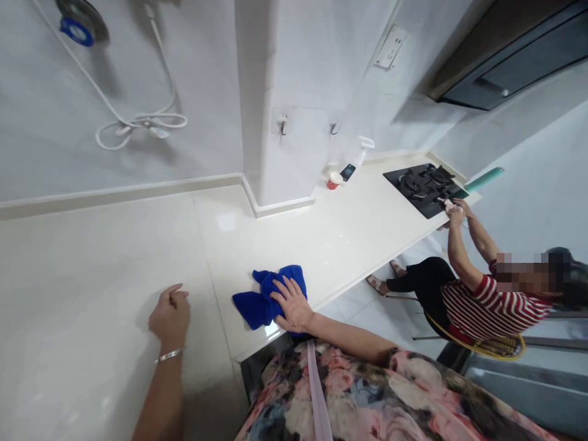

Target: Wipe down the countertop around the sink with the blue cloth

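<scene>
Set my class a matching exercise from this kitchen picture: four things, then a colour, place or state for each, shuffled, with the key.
1. cloth
2. hob
3. cup
4. left hand

A. black, set into the counter
B. wearing a bracelet
C. blue, under the right hand
D. red and white, beside the phone

Pairs: 1-C, 2-A, 3-D, 4-B

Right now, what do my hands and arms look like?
Your left hand wears no glove; a silvery bracelet circles its wrist. Your right hand is gloveless too, its wrist bare, with a floral sleeve in pink and dark tones further up.
</scene>
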`<state>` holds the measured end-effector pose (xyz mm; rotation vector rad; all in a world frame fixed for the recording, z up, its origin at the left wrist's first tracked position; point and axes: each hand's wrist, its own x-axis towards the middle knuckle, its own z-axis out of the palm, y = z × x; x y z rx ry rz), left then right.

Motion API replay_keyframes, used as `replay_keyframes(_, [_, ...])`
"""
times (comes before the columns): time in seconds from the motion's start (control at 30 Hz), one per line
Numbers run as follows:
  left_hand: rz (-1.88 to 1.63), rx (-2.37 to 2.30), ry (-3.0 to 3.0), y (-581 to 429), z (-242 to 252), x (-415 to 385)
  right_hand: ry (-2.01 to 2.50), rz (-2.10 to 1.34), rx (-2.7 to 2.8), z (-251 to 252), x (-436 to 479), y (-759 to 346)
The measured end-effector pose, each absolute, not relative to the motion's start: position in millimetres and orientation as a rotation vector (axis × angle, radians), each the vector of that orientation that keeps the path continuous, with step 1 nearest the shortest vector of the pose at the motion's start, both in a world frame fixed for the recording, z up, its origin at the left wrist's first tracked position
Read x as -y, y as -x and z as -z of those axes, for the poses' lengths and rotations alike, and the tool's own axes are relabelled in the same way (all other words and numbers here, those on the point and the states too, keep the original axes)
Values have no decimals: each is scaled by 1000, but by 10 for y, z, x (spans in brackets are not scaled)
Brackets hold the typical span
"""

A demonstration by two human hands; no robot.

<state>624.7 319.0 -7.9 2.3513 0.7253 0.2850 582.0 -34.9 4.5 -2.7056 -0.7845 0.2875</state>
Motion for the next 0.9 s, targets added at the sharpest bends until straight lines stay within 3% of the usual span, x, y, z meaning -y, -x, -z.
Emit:
replay_keyframes(0.37, [-289, -912, -2429, -6225, -50, -3053, 2708, -220, 894, -29, 113, -7055])
replay_keyframes(0.9, [-194, -952, -2539, -6369, -113, -3080, 2895, -73, 293, -24, 237, -8323])
